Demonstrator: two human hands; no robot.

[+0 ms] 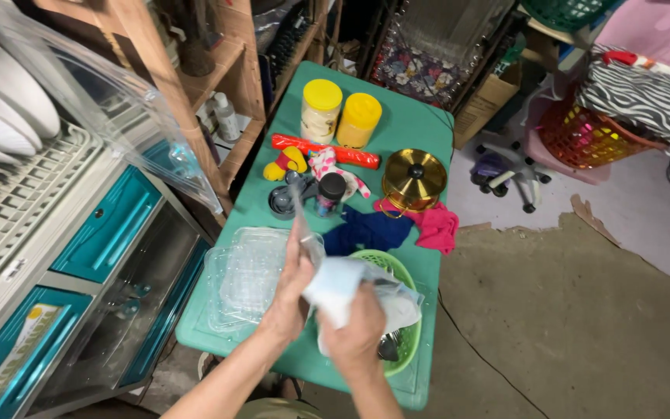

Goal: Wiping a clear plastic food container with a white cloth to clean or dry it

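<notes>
Two bare hands meet low in the middle of the frame, above the near end of a green table [412,132]. The right hand [357,335] is closed around a pale blue-white cloth [335,289], gripping it in a fist. The left hand [298,273] has its fingers curled around a clear plastic piece [301,219] that rises upward from it; the cloth touches this piece where the hands come together.

Just beneath the right hand sits a light green basket [397,268], partly hidden by the cloth and wrist. To the left of the hands, clear plastic containers [243,278] lie stacked on the table.

A little further up, a dark blue cloth [366,231] and a pink cloth [437,225] lie side by side, touching. Above them stands a gold pot lid with a black knob [414,178]. Left of it are a small dark jar [329,192], grey measuring cups [282,199], a patterned roll [327,163] and a small yellow item [288,163]. A long red tube [326,150] lies crosswise behind these. Two yellow-lidded jars [340,115] stand at the far end.

Along the left edge of the frame, a white dish rack with plates [9,147] sits above teal cabinet doors [102,233]. A wooden shelf [226,70] stands at upper left centre. At upper right, an orange basket [583,136] rests under a zebra-striped cloth [645,97].
</notes>
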